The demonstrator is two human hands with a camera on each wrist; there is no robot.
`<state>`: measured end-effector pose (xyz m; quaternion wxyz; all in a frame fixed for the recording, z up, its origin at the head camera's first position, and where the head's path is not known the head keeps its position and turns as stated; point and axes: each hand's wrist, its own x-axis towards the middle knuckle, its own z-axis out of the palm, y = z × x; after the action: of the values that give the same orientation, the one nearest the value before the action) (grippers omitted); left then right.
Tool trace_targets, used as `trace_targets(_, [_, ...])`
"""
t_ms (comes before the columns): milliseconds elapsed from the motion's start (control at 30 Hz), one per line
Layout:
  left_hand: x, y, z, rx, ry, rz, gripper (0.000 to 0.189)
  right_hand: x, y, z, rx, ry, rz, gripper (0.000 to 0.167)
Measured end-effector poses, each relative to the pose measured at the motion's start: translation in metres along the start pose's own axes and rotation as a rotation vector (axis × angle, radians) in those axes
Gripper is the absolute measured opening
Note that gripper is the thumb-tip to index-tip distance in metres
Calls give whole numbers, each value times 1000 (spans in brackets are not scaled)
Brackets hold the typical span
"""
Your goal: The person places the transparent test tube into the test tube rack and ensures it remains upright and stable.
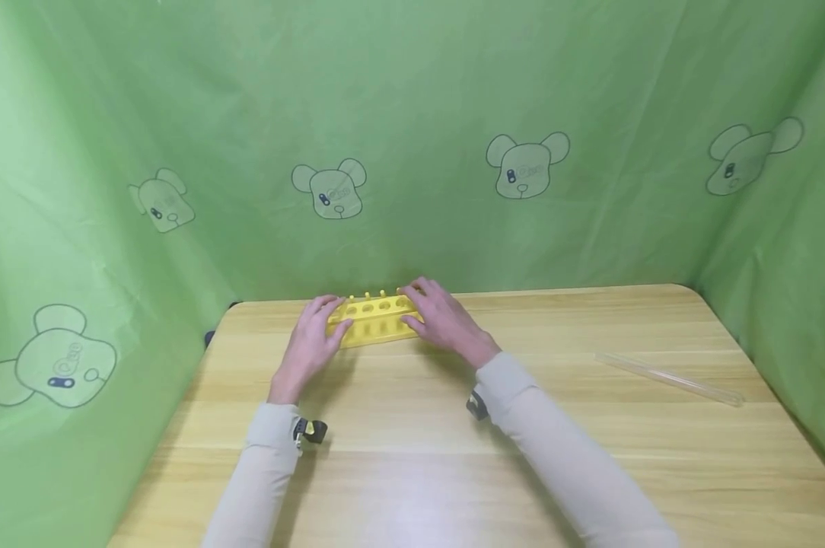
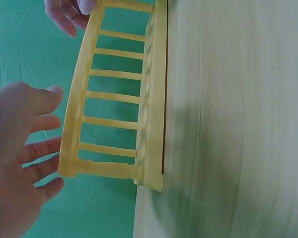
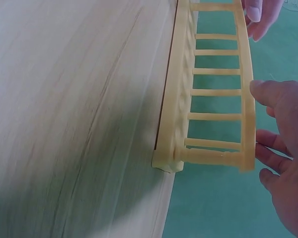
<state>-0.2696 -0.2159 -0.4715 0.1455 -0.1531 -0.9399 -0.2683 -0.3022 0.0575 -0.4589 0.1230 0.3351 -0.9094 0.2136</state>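
A yellow test tube rack (image 1: 378,329) stands toward the back of the table, its long side facing me at a slight slant. Round holes line its upper plate, and short pegs rise along the back. At its left end is my left hand (image 1: 310,335), thumb in front and fingers at the far side. The left wrist view shows a small gap between that thumb (image 2: 49,96) and the rack's upper edge, with the other fingertips right at the edge. My right hand (image 1: 443,316) holds the right end, its thumb (image 3: 263,91) against the upper edge and fingers behind.
A long clear tube (image 1: 669,378) lies slantwise on the right part of the wooden table (image 1: 412,487). Green curtains (image 1: 426,91) with printed bear heads hang behind the table and along both sides.
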Motion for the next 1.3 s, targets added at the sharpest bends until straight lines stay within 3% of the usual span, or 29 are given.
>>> trace_targets(300, [2, -1, 4, 3, -9, -12, 52, 5, -1, 10, -11, -43, 28, 48])
trace_targets(767, [7, 2, 3, 18, 6, 12, 46, 12, -2, 14, -49, 11, -28, 34])
trace_targets(1300, [10, 2, 5, 52, 7, 6, 43, 12, -2, 15, -117, -8, -26, 34])
